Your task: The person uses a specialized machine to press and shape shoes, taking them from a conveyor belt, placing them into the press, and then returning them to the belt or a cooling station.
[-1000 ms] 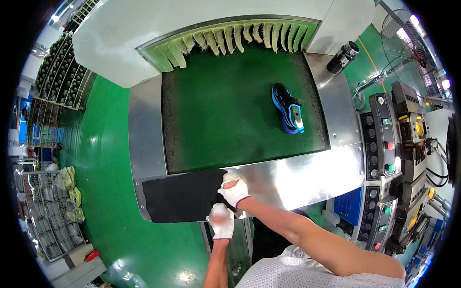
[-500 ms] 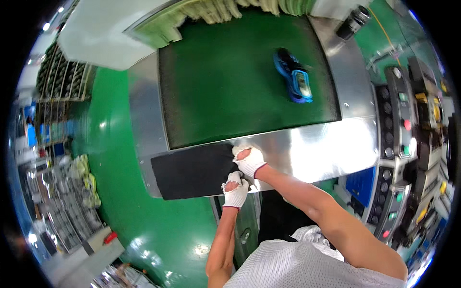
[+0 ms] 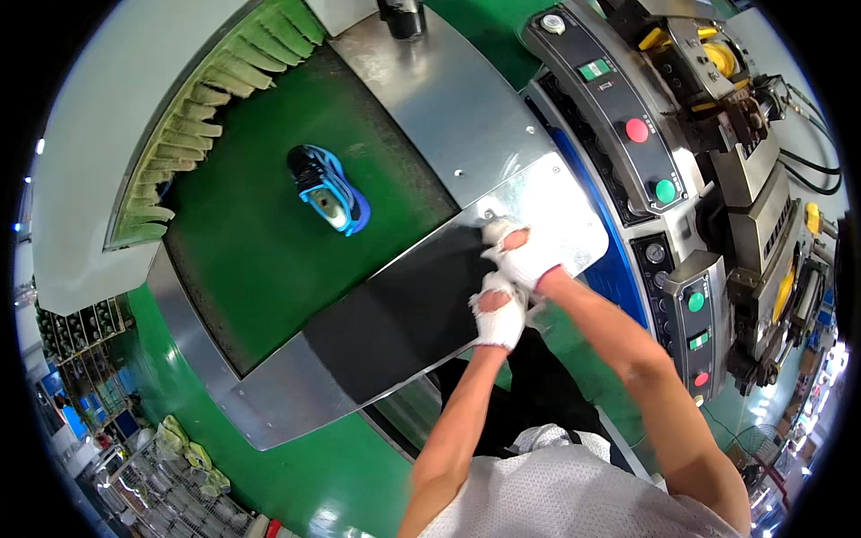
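Observation:
A flat black mat (image 3: 395, 314) lies along the metal ledge (image 3: 278, 386) in front of the green belt. My right hand (image 3: 520, 253), in a white knit glove, is closed at the far corner of the mat's right end. Close beside it, my left hand (image 3: 499, 312) in a matching glove is closed at the near corner of that end. Both gloves leave a patch of skin bare on the back, and the fingertips are largely hidden. On the belt (image 3: 260, 296) sits a blue and black shoe (image 3: 330, 193), apart from both hands.
A fringed curtain (image 3: 184, 143) hangs at the machine opening, far left. To the right stands a control panel (image 3: 619, 117) with red and green buttons, beside metal machinery (image 3: 753, 179). A dark cylinder (image 3: 404, 18) stands on the far metal frame. A wire rack (image 3: 170, 484) is at lower left.
The mat has slid rightward along the ledge with both my hands at its right end. My view has turned right, bringing the control panels closer. The shoe now appears farther left.

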### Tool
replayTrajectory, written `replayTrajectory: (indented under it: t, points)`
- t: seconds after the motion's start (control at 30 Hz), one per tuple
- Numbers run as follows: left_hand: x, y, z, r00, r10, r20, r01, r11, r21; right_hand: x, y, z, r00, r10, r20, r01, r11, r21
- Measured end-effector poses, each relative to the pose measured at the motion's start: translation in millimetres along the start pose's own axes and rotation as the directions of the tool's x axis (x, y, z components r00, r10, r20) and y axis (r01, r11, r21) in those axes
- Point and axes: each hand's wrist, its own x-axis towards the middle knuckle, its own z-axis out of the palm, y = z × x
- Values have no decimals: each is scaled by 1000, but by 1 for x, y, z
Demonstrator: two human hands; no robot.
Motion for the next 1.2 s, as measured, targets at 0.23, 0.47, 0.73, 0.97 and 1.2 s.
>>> replayTrajectory:
  t: [0.23, 0.47, 0.73, 0.97, 1.2]
  points:
    - [59, 92, 133, 993, 88, -77, -104, 963, -249, -18, 126, -66, 952, 164, -258, -175, 984, -20]
    - [70, 99, 65, 954, 71, 290, 45, 927, -373, -32, 130, -65, 842, 131, -523, -172, 985, -31]
    - [39, -40, -82, 960, 279, -13, -265, 922, 282, -27, 23, -15, 959, -31, -281, 3, 995, -98]
    - [44, -66, -76, 941, 268, 208, -333, 840, 428, -16, 31, -4, 968, 26, -248, -99, 953, -287]
    - [37, -59, -76, 938, 244, 246, -332, 835, 439, -21, 21, -8, 982, 59, -178, -119, 931, -346]
